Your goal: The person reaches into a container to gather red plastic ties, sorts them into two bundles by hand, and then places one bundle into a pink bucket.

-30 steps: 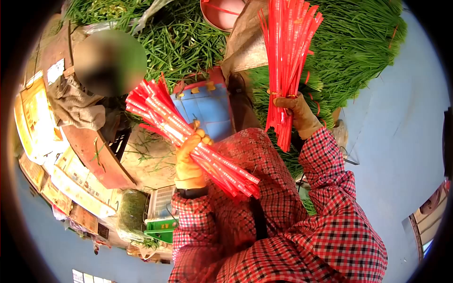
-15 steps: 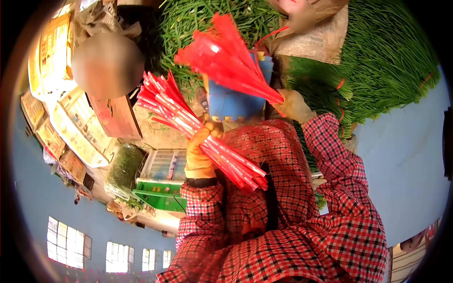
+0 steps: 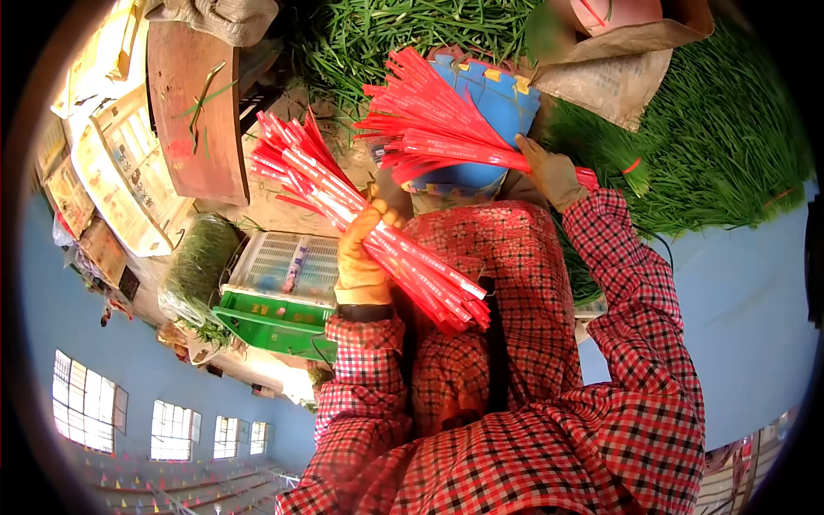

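Note:
A bundle of thin red printed strips (image 3: 425, 287) is gripped around its middle by my left hand (image 3: 362, 257), which wears a yellow-orange glove. The strips run diagonally above my lap, with both ends sticking out. My right hand (image 3: 554, 176), in a tan glove, is closed on the narrow end of a second bundle of red strips (image 3: 455, 129). Its loose ends fan out to the left, over a blue foam pad (image 3: 506, 107) with yellow edge pieces. The two bundles are apart. Most of my right fingers are hidden.
Long green stalks (image 3: 721, 137) are heaped on the right, including a bunch tied with a red band (image 3: 631, 167). More greens (image 3: 412, 30) lie ahead. A curved wooden board (image 3: 197, 112), a green crate (image 3: 275, 322) and a wrapped green roll (image 3: 199, 266) stand on the left.
The right bundle has swung down to a flatter angle and its blur is gone. My left hand keeps its hold almost unmoved. The view has shifted, so a person's blurred head has left the left side.

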{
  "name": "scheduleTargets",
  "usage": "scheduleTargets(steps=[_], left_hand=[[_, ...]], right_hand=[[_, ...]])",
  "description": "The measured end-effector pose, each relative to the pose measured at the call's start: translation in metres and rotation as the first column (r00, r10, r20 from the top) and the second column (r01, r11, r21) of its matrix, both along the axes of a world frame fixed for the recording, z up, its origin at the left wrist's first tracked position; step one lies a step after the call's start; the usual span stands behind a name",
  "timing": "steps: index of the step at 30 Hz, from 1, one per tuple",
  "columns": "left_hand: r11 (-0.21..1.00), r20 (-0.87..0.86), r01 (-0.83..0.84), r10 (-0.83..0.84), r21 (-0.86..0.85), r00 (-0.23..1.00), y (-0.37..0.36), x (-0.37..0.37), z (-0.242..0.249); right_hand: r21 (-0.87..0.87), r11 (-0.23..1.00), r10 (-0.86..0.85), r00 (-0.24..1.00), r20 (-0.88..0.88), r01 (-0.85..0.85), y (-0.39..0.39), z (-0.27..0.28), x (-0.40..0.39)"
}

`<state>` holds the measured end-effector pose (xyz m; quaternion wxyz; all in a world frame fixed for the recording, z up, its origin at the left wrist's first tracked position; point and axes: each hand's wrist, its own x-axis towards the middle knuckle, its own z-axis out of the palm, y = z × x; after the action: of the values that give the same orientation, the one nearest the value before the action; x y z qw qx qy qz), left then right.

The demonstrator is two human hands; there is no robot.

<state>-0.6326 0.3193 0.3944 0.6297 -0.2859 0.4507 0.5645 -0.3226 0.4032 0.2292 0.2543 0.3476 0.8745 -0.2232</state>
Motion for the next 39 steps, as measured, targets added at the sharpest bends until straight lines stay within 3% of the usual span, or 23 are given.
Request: scheduleTargets(steps=[2, 5, 8, 11, 14, 17, 19, 20, 23, 26, 30, 31, 35, 39], left_hand=[[1.000, -0.011, -0.001, 0.001, 0.011, 1.000, 0.000, 0.003, -0.001], [1.000, -0.010, 0.004, -0.004, 0.028, 1.000, 0.000, 0.006, 0.002], [0.999, -0.019, -0.011, 0.012, 0.040, 1.000, -0.011, 0.005, -0.004], [1.000, -0.032, -0.009, 0.009, 0.014, 0.999, -0.019, 0.003, -0.004], [1.000, 0.043, -0.023, 0.022, 0.018, 0.999, -0.024, 0.002, -0.012], [0.987, -0.106, -0.036, 0.020, -0.156, 0.994, -0.030, 0.008, -0.026], [0.977, -0.098, -0.016, -0.004, -0.211, 0.995, -0.026, 0.008, -0.024], [0.976, -0.103, 0.002, -0.025, -0.217, 0.994, -0.026, 0.009, -0.024], [0.978, -0.101, 0.038, -0.060, -0.205, 0.993, -0.017, 0.013, -0.023], [0.975, -0.098, 0.065, -0.087, -0.210, 0.991, -0.011, 0.014, -0.025], [0.989, 0.011, 0.083, -0.082, -0.119, 0.997, -0.018, 0.009, -0.041], [0.983, -0.063, 0.102, -0.112, -0.151, 0.992, -0.019, 0.011, -0.040], [0.970, -0.084, 0.123, -0.143, -0.209, 0.986, -0.007, 0.011, -0.031], [0.978, -0.164, 0.127, -0.154, -0.165, 0.974, -0.005, 0.017, -0.036]], right_hand=[[0.119, 0.993, 0.018, 0.987, -0.160, 0.001, -0.006, -0.007, 0.015], [0.124, 0.991, -0.021, 0.971, -0.239, 0.052, -0.005, 0.005, 0.015], [0.055, 0.998, 0.024, 0.999, 0.029, -0.025, -0.009, 0.020, 0.005], [-0.159, 0.985, -0.057, 0.998, 0.033, 0.062, -0.003, 0.038, -0.010], [-0.202, 0.945, -0.295, 0.938, -0.179, 0.258, -0.002, 0.048, -0.012], [-0.641, 0.622, -0.702, 0.684, -0.201, 0.449, 0.002, 0.036, -0.018], [-0.873, 0.241, -0.803, 0.593, 0.066, 0.424, 0.017, 0.054, -0.034], [-0.921, 0.025, -0.804, 0.555, 0.213, 0.388, 0.025, 0.064, -0.043], [-0.931, -0.162, -0.787, 0.526, 0.322, 0.327, 0.037, 0.077, -0.058], [-0.967, -0.130, -0.812, 0.535, 0.232, 0.220, 0.044, 0.078, -0.069], [-0.955, -0.246, -0.828, 0.476, 0.296, 0.166, 0.049, 0.087, -0.082], [-0.955, -0.251, -0.827, 0.479, 0.295, 0.157, 0.048, 0.087, -0.083], [-0.963, -0.229, -0.823, 0.501, 0.268, 0.139, 0.050, 0.093, -0.090], [-0.941, -0.123, -0.815, 0.508, 0.277, 0.316, 0.048, 0.104, -0.098]])
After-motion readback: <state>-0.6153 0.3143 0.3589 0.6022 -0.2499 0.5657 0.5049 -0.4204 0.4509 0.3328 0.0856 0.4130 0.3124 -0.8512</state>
